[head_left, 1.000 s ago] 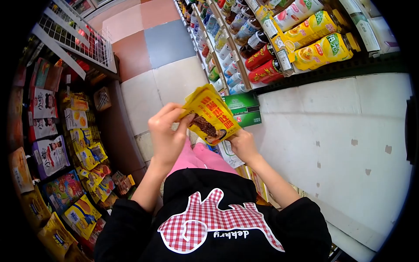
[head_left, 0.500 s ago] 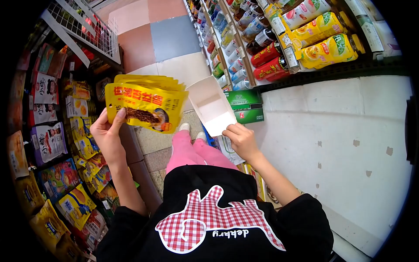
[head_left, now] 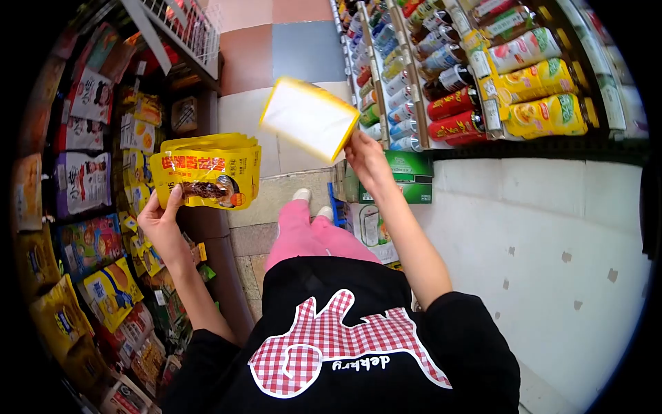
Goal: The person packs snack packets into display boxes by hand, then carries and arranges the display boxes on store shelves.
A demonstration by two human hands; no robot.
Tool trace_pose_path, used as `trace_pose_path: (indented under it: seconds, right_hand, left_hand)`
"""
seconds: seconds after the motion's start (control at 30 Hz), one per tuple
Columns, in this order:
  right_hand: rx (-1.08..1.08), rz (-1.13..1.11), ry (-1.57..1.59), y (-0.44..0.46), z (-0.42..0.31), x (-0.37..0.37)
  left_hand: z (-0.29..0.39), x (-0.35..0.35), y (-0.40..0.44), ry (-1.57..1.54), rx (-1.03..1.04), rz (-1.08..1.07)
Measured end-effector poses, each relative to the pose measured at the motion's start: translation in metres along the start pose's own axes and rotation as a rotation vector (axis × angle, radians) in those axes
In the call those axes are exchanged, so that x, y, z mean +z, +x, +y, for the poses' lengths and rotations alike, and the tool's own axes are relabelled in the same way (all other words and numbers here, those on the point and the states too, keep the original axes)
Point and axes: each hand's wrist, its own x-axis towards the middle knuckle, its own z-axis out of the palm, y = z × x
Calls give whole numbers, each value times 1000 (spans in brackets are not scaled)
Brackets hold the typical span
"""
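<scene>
My left hand (head_left: 164, 224) is closed on a fanned stack of yellow snack packets (head_left: 207, 176), thumb on the front and fingers behind. The front packet carries red lettering and a picture of dark food. Off to the upper right, my right hand (head_left: 369, 160) pinches the lower right corner of a small cardboard box (head_left: 310, 119). A white face with yellow edges shows on the box. The packets and the box are apart, both held in the air over the aisle floor. Some of the right fingers are hidden behind the box.
Shelves of bagged snacks (head_left: 84, 181) line the left side, with a white wire rack (head_left: 189, 31) beyond. Bottled drinks (head_left: 548, 116) fill the shelves at upper right. A green carton (head_left: 412, 178) stands below them, beside a white panel (head_left: 531, 228). Tiled floor (head_left: 303, 52) runs ahead.
My right hand has raised and turned the box, so its hollow inside no longer shows and a yellow-edged white face does. My left hand's packets sit lower and further left.
</scene>
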Motion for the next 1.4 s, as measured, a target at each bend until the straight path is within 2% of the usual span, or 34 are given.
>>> trace_pose_path:
  seconds: [0.07, 0.13, 0.27, 0.33, 0.43, 0.47, 0.53, 0.6, 0.63, 0.73, 0.77, 0.87, 1.0, 1.1, 1.23, 1.27, 1.33, 1.4]
  right_hand:
    - [57, 81, 192, 43, 28, -16]
    - [89, -27, 332, 71, 45, -28]
    - [62, 156, 278, 87, 61, -31]
    - [102, 169, 256, 86, 62, -43]
    - [125, -130, 373, 74, 51, -53]
    - [101, 147, 264, 71, 51, -51]
    - [41, 75, -10, 78, 53, -90]
    - [210, 277, -573, 73, 43, -113]
    - [166, 345, -587, 70, 43, -118]
    - [92, 366, -214, 65, 40, -119]
    - [69, 353, -177, 64, 41, -120]
    - [35, 310, -655, 69, 44, -147]
    - [17, 394, -284, 65, 45, -136]
    - [-6, 352, -581, 62, 41, -128]
    - [-217, 68, -777, 43, 29, -70]
    - [-266, 68, -952, 32, 23, -53]
    - [-789, -33, -1381, 14, 19, -37]
    - [-833, -43, -1595, -11, 17, -30]
  left_hand:
    - [-3, -2, -6, -27, -23, 15]
    - [-2, -3, -11, -53, -71, 9]
    - [-27, 10, -19, -116, -102, -12]
    - [-31, 19, -24, -114, -107, -30]
    - [-39, 24, -29, -83, -96, -82]
    - [-42, 26, -30, -78, -92, -102]
    - [-43, 28, -30, -69, -90, -132]
    - [-42, 35, -30, -66, -93, -155]
    - [-43, 37, -29, -68, -80, -165]
    - [-41, 42, -27, -64, -93, -208]
    - [-42, 44, -27, -64, -94, -219]
    - [-42, 49, -23, -67, -90, -242]
    - [-43, 52, -21, -77, -91, -257]
    - [-40, 55, -18, -56, -80, -253]
    - [-42, 55, -14, -51, -62, -245]
    - [-43, 54, -12, -38, -63, -239]
    - [-44, 52, -8, -12, -63, -234]
    - [-44, 54, -6, -11, -57, -230]
